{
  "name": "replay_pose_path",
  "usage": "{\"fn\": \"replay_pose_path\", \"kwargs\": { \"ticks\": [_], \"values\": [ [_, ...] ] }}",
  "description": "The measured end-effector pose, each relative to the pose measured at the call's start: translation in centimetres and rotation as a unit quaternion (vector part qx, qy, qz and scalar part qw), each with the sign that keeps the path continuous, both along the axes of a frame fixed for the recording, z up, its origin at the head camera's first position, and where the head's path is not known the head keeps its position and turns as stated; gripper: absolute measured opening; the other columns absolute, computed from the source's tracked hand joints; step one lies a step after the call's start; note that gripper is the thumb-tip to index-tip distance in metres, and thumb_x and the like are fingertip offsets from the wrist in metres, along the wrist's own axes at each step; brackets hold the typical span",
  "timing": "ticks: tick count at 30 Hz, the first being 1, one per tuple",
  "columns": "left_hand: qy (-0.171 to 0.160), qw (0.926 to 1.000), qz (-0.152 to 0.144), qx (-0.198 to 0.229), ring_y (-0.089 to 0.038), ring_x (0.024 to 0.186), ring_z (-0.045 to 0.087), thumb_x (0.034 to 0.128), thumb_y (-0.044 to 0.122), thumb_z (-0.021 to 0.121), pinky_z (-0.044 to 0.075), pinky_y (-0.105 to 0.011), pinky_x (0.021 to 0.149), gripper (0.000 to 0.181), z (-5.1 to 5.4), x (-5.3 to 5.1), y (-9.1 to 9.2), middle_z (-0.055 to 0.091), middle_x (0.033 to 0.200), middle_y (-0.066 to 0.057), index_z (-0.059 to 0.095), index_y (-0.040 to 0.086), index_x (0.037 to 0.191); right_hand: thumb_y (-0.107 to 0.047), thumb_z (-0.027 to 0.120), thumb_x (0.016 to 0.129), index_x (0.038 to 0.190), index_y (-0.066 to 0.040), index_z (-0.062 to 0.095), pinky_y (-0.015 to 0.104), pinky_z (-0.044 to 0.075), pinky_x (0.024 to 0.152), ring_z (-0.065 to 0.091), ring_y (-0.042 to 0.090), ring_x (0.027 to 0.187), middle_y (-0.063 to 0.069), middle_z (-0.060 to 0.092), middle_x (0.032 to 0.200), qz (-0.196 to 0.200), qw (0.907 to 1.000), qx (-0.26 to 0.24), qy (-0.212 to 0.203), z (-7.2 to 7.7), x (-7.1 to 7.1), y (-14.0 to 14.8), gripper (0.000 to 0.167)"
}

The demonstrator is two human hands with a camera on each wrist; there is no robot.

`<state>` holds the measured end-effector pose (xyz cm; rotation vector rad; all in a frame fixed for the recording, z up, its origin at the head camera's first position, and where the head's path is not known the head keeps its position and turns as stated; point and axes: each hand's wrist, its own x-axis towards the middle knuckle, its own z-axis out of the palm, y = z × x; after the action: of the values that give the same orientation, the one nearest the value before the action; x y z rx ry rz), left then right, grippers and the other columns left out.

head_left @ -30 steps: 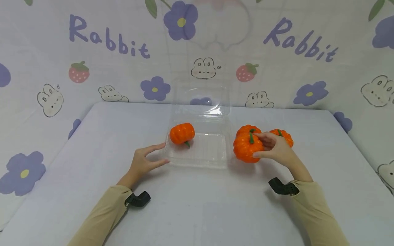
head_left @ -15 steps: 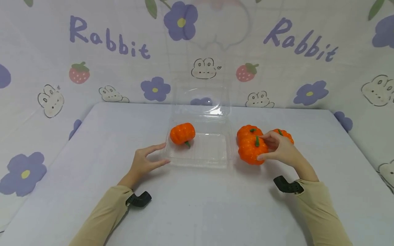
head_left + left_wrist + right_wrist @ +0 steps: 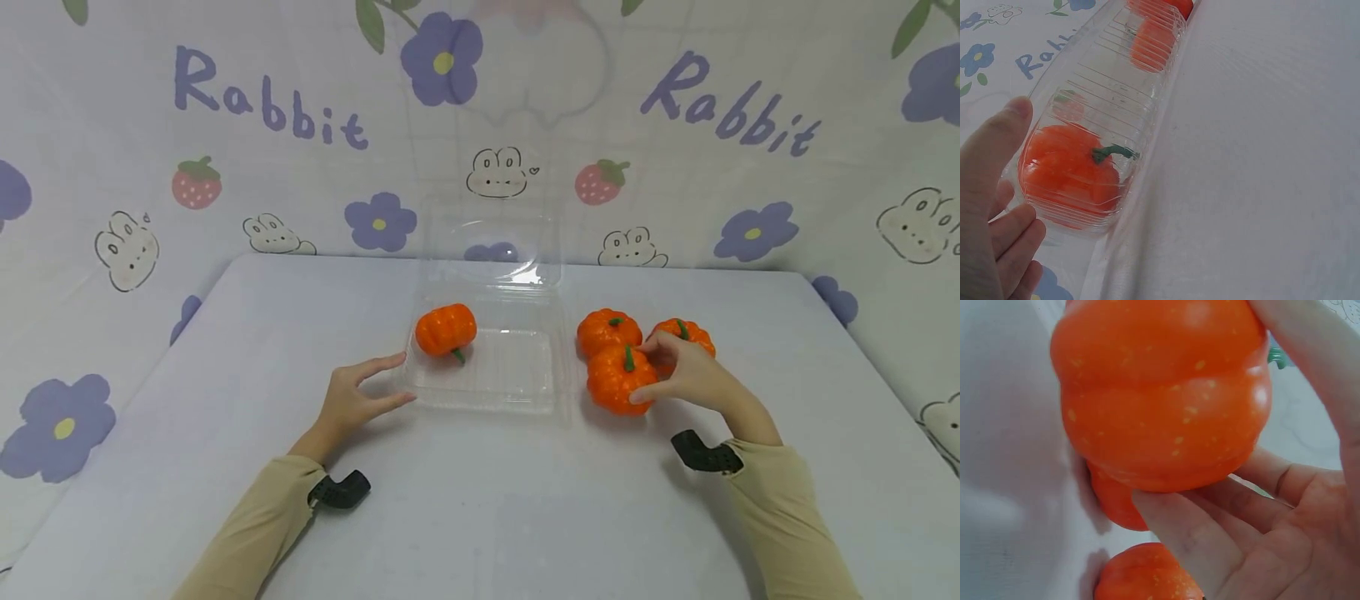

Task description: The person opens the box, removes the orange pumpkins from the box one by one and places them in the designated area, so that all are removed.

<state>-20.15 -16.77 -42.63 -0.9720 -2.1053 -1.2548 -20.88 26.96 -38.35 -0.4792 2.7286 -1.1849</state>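
Observation:
My right hand (image 3: 693,375) holds a small orange toy pumpkin (image 3: 619,385) with a green stem, thumb on its near side. In the right wrist view this pumpkin (image 3: 1160,394) fills the upper part, between thumb and fingers. Two more pumpkins are close by: one behind it on the left (image 3: 606,332), one behind the hand (image 3: 692,333), partly hidden. My left hand (image 3: 352,396) rests at the left end of a clear plastic clamshell box (image 3: 487,398), thumb and fingers spread against its wall. Inside the box a pumpkin (image 3: 446,330) lies tipped on its side.
The box's transparent lid (image 3: 491,242) stands raised at the back. A white table (image 3: 480,500) spreads in front of the box. Behind it hangs a printed cloth (image 3: 300,183) with rabbits, flowers and strawberries.
My right hand has moved the held pumpkin rightward and closer to me, uncovering more of the pumpkin behind it. The left hand and the box have stayed in place.

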Motion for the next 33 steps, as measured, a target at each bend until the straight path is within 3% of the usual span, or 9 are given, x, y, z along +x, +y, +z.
{"fn": "replay_pose_path", "kwargs": {
  "ticks": [5, 14, 33],
  "values": [
    [-0.005, 1.0000, 0.003, 0.001, -0.037, 0.089, 0.060, 0.0538, -0.008, 0.080, 0.046, -0.029, 0.084, 0.048, 0.0, 0.0, 0.1, 0.062, 0.096, -0.024, 0.061, -0.016, 0.097, -0.030, 0.082, 0.062, 0.103, 0.001, 0.048, 0.046, 0.036, 0.090, 0.045, 0.028, 0.101, 0.014, 0.052, 0.106, -0.002, 0.9999, 0.013, -0.005, -0.4, -0.3, 0.0, 0.061],
    [0.001, 1.0000, 0.001, 0.004, -0.037, 0.087, 0.060, 0.0528, -0.008, 0.080, 0.046, -0.029, 0.084, 0.048, 0.1, 0.0, 0.1, 0.062, 0.094, -0.025, 0.061, -0.016, 0.096, -0.032, 0.083, 0.060, 0.099, -0.001, 0.050, 0.039, 0.040, 0.083, 0.047, 0.024, 0.091, 0.009, 0.054, 0.099, 0.013, 0.9994, 0.032, 0.000, -0.9, -0.5, -0.3, 0.059],
    [0.001, 1.0000, -0.005, 0.006, -0.036, 0.088, 0.060, 0.0530, -0.009, 0.080, 0.046, -0.030, 0.084, 0.048, -0.1, -0.1, -0.1, 0.062, 0.095, -0.025, 0.060, -0.016, 0.096, -0.025, 0.079, 0.067, 0.099, 0.000, 0.045, 0.050, 0.038, 0.091, 0.048, 0.031, 0.101, 0.013, 0.052, 0.104, 0.039, 0.9983, 0.004, -0.043, -1.3, -0.4, -0.3, 0.053]
  ]
}}
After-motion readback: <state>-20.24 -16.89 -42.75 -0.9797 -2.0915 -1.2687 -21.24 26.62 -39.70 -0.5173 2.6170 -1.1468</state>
